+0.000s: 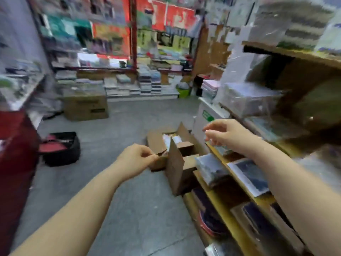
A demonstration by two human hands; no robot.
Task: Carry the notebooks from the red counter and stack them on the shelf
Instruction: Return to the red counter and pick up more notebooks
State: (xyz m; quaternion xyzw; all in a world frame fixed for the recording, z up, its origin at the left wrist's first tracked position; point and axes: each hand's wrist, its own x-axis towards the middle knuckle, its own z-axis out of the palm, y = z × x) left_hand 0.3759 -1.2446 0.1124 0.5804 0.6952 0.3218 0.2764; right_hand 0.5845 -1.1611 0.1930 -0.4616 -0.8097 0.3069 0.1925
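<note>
**Notebooks already lying on the shelf**

Notebooks [249, 174] with dark, plastic-wrapped covers lie flat on the yellow shelf [221, 159] to my right. My right hand [227, 133] hovers above them, fingers spread, holding nothing. My left hand [136, 163] curls loosely, empty. The red counter [16, 145] stands at my left.

We see an evenly bright, diffuse interior with only soft shadows, the darkest under the shelf boards [287, 52] above the right hand [228, 134]. Motion blur smears everything, heaviest toward the edges beyond both hands. Near the left hand [136, 159] the floor [129, 209] stays clearest. Straight lines bow outward at the margins.
</note>
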